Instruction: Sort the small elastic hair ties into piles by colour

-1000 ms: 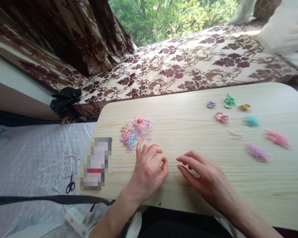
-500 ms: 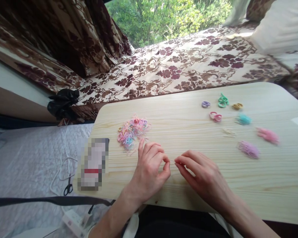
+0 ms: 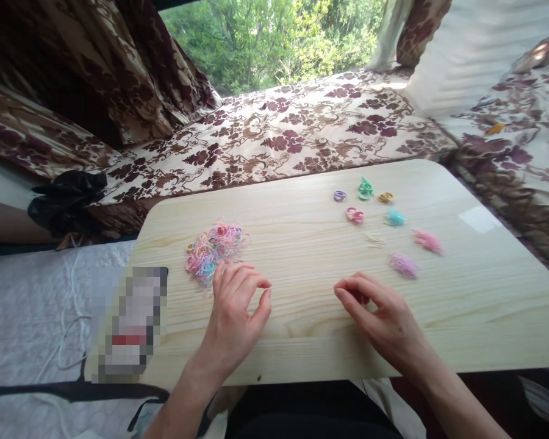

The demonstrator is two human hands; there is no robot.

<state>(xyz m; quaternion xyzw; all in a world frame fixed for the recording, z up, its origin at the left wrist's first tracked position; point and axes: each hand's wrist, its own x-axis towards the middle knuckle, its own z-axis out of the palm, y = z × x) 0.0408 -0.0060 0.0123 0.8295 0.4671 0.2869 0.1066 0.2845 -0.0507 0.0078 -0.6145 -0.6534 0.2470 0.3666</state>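
Note:
My left hand (image 3: 235,305) hovers at the near side of the mixed pile of small coloured elastic bands (image 3: 217,244). Its thumb and index finger curve towards each other with a slight gap, and nothing shows between them. To the right, my right hand (image 3: 379,305) is closed, its thumb against the bent fingers. Anything in that pinch is too small or hidden to make out. Beyond it lie sorted groups: lilac bands (image 3: 404,265), pink bands (image 3: 429,241), turquoise bands (image 3: 395,217) and pale cream bands (image 3: 375,240).
Farther back sit purple rings (image 3: 340,195), green rings (image 3: 365,189), mustard rings (image 3: 385,197) and red-pink rings (image 3: 354,215). A blurred-out flat object (image 3: 135,323) lies at the left edge of the wooden table (image 3: 297,347). A floral-covered ledge (image 3: 274,134) runs behind.
My hands, close together at the fingertips before, have moved apart. The left has gone left towards the mixed pile. The camera view has turned to the right.

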